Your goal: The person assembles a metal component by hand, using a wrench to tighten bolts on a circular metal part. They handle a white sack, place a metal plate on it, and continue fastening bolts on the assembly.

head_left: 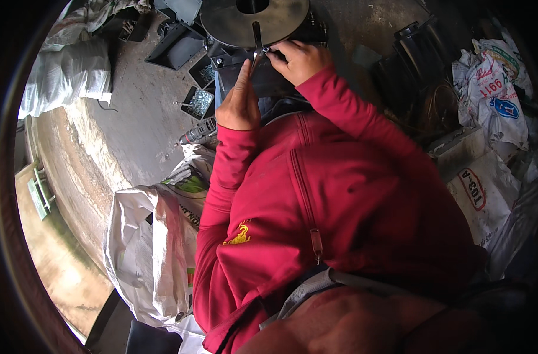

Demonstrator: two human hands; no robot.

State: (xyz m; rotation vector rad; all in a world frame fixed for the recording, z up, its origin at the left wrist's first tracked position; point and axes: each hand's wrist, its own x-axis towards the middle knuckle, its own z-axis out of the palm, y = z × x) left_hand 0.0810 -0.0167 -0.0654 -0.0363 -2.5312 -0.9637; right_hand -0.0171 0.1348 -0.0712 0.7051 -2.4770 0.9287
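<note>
A round dark metal disc (224, 26) with a central hole and a narrow slot lies at the top of the view. Just below the slot, my left hand (239, 106) has its index finger extended upward along a slim metal piece (256, 59), whose kind I cannot make out. My right hand (304, 61) comes from the right with fingers bent in a pinch at the disc's near edge. A small shiny piece of hardware (266, 49) shows at its fingertips, too small to name. The left hand's other fingers are curled and partly hidden.
Dark open boxes of small metal fasteners (199, 104) stand left of my left hand, by a power tool (198, 131). A larger dark tray (175, 46) lies farther left. White sacks (148, 253) sit at lower left and right, with black curved parts (419, 53) at right.
</note>
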